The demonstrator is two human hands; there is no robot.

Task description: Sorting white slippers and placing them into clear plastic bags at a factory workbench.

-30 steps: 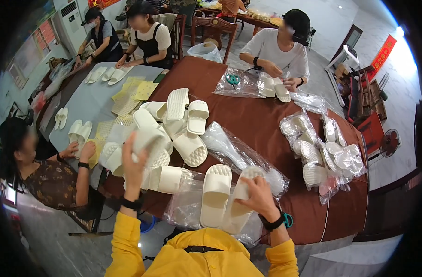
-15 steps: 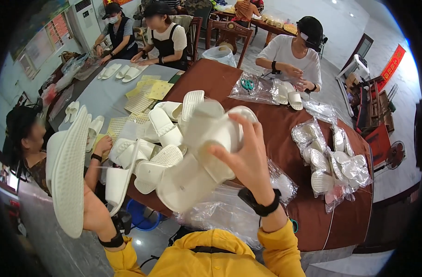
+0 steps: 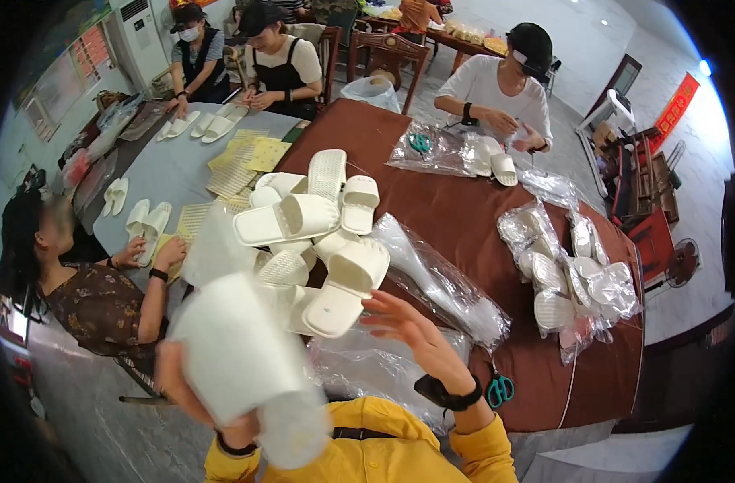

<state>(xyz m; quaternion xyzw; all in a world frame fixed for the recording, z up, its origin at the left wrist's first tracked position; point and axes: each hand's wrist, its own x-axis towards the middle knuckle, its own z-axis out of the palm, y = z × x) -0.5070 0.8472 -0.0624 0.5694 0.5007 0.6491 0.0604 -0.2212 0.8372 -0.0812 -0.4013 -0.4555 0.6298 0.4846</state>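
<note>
My left hand [image 3: 186,386] is closed around a white slipper [image 3: 238,346], lifted close in front of my body at the lower left. Motion blurs this slipper, and I cannot tell whether a second one is held with it. Fingers stretched out and apart, my right hand [image 3: 415,334] holds nothing. Its fingertips are beside a white slipper [image 3: 343,294] at the front of a loose pile of white slippers [image 3: 287,217]. The pile's slippers lie at various angles, some showing their textured soles.
Clear plastic bags [image 3: 444,282] and teal-handled scissors [image 3: 500,390] lie on the brown-covered table [image 3: 367,129]. Bagged slippers [image 3: 548,282] rest at the right. Yellow sheets [image 3: 251,161] are on the grey tabletop. Co-workers sit left and far; one [image 3: 496,97] handles slippers across the table.
My right hand has let go of a slipper, now on the pile, and drawn back with its fingers spread. My left hand has swung its slipper rightward and closer to my body.
</note>
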